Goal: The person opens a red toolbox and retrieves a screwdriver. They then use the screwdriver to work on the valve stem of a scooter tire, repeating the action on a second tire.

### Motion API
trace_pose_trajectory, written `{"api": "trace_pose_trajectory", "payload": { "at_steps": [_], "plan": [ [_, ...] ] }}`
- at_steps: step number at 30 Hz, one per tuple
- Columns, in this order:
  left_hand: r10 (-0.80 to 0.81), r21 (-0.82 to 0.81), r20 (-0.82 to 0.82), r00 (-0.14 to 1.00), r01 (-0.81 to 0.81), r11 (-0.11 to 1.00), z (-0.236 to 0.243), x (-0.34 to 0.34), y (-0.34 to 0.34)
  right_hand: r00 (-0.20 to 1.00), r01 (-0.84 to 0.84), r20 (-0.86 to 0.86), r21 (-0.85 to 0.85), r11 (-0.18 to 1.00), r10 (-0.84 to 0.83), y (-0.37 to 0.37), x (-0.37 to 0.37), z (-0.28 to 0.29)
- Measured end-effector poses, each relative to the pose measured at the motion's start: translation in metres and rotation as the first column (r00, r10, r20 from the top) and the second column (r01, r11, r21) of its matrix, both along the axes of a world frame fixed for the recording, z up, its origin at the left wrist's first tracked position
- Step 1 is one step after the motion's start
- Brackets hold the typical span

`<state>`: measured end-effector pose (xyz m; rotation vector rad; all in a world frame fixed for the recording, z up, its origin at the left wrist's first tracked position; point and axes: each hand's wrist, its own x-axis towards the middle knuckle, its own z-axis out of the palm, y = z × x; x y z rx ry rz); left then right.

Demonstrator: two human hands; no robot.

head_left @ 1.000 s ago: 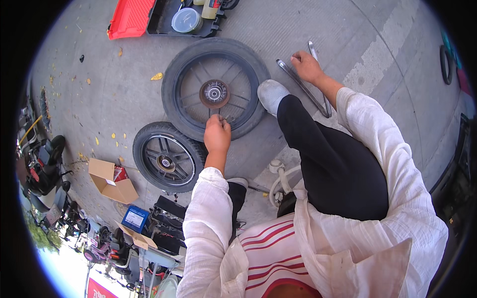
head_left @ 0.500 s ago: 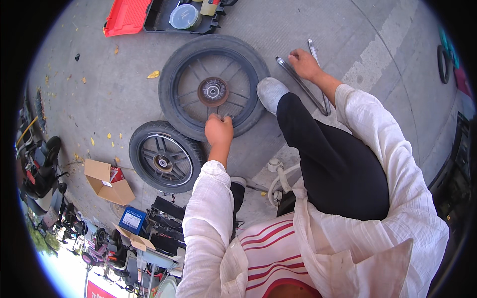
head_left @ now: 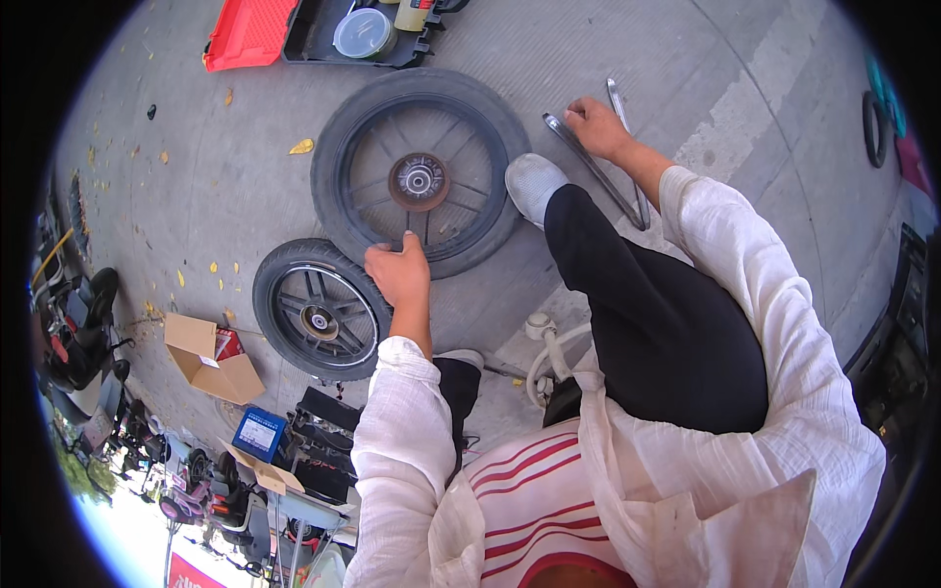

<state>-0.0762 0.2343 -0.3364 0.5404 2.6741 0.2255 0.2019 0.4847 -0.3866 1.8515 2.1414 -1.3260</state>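
A large spoked wheel with a black tyre (head_left: 338, 127) lies flat on the ground in front of me. My left hand (head_left: 400, 272) is at its near edge, thumb stretched over the tyre toward the rim and the other fingers bent around the tyre, partly hidden. Beside it, a smaller spoked wheel (head_left: 284, 348) lies close against the large tyre. My right hand (head_left: 596, 127) hangs with loosely curled fingers and nothing visible in them. Two long metal tyre levers lie around it, a left lever (head_left: 613, 191) and a right lever (head_left: 618, 103) that the forearm partly covers.
An open red and black toolbox (head_left: 299, 34) holding a lidded tub (head_left: 363, 34) is at the far side. On the left are an open cardboard box (head_left: 230, 377), a blue box (head_left: 261, 433) and parked scooters (head_left: 93, 363). My shoe (head_left: 534, 186) stands by the large wheel's right edge.
My left hand has shifted left and slightly nearer along the large tyre, its fist loosening so the thumb stretches out. My left foot shows more. The right hand stays nearly still.
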Motion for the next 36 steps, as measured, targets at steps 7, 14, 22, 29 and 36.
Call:
{"api": "trace_pose_trajectory", "payload": {
  "at_steps": [7,14,22,29,36],
  "plan": [
    [0.767,-0.218,0.604,0.215,-0.881,0.419,0.007,0.020,-0.021,1.000,-0.014,-0.001,0.033,0.999,0.014,0.012,0.005,0.004],
    [0.311,-0.107,0.948,-0.063,-0.986,0.126,0.002,0.021,-0.035,0.993,-0.039,-0.106,0.056,0.998,0.045,0.016,-0.026,0.004],
    [0.311,0.369,0.796,0.519,-0.825,0.429,0.144,-0.037,0.012,0.950,0.295,0.026,0.246,0.923,-0.311,0.042,0.055,-0.005],
    [0.159,0.582,0.351,0.923,-0.348,0.735,0.199,-0.026,0.024,0.991,0.046,0.118,0.148,0.988,-0.064,-0.026,0.119,0.038],
    [0.077,0.711,0.285,0.955,-0.265,0.652,0.202,-0.008,0.075,0.952,-0.118,0.299,0.181,0.976,0.059,-0.026,0.094,0.005]
  ]
}}
